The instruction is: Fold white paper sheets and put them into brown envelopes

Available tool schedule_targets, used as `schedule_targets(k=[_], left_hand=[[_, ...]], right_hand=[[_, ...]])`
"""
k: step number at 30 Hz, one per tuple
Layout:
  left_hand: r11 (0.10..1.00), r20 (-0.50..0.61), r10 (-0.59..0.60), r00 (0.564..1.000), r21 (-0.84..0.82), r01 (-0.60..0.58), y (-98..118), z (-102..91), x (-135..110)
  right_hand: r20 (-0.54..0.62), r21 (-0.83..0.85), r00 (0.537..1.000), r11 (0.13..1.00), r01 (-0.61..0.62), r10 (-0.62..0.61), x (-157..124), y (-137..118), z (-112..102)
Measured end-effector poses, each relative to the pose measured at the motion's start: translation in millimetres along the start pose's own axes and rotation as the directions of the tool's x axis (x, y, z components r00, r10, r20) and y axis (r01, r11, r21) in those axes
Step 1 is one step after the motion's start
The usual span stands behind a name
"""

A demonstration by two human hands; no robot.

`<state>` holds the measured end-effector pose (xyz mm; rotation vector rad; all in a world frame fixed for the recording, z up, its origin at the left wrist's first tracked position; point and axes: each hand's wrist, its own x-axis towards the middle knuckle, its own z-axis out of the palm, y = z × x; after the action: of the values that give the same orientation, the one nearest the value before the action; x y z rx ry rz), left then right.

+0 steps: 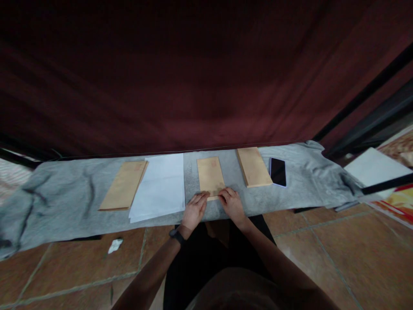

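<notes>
A brown paper envelope (211,174) lies lengthwise in front of me on the grey cloth, with a faint reddish mark near its far end. Its near edge shows a narrow folded strip, the flap. My left hand (195,209) has its fingers closed at the left corner of that strip. At the right corner, my right hand (232,204) grips the same strip with bent fingers. The fingertips partly cover the fold. To the left lie white paper sheets (159,187) and a stack of brown envelopes (124,185); another, thicker envelope stack (254,167) is to the right.
The grey cloth (300,185) covers a long, narrow surface. A phone (278,172) with a dark screen lies beside the right stack. A dark red curtain (200,94) hangs behind. A crumpled white tissue (115,246) is on the tiled floor (80,267).
</notes>
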<state>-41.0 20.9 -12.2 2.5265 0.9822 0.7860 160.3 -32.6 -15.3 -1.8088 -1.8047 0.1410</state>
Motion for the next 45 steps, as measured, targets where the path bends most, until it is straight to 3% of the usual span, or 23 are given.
schedule_targets(k=[5, 10, 14, 21, 38, 41, 45], left_hand=[[0.998, 0.032, 0.041, 0.999, 0.042, -0.042, 1.2, -0.7, -3.5], [0.988, 0.097, 0.060, 0.993, 0.134, -0.073, 2.8, -0.3, -6.3], [0.987, 0.137, 0.051, 0.989, 0.147, -0.071, 3.1, -0.7, -7.3], [0.986, 0.102, 0.058, 0.993, 0.151, -0.073, 3.3, 1.0, -7.1], [0.987, 0.078, 0.048, 0.996, 0.150, -0.060, 8.4, -1.5, -5.6], [0.985, 0.057, 0.012, 0.998, 0.171, -0.022, 15.1, 1.3, -6.2], [0.976, 0.042, -0.028, 0.999, 0.217, 0.018, 39.2, 15.2, -3.6]], right_hand=[[-0.026, 0.017, 1.000, 1.000, -0.008, 0.008, -1.3, -8.0, -2.3], [-0.009, 0.115, 0.988, 0.981, 0.156, -0.156, -17.5, -40.6, 5.1], [0.014, 0.056, 0.986, 0.985, 0.163, -0.164, -33.4, -55.5, 11.2], [0.064, -0.081, 0.980, 0.978, 0.194, -0.189, -37.2, -38.9, 3.9], [0.056, -0.139, 0.985, 0.976, 0.169, -0.163, -39.5, 8.8, -16.6], [0.047, -0.142, 0.986, 0.976, 0.168, -0.163, -40.4, 9.8, -16.2], [0.055, -0.137, 0.986, 0.977, 0.161, -0.155, -40.0, 9.5, -15.3]])
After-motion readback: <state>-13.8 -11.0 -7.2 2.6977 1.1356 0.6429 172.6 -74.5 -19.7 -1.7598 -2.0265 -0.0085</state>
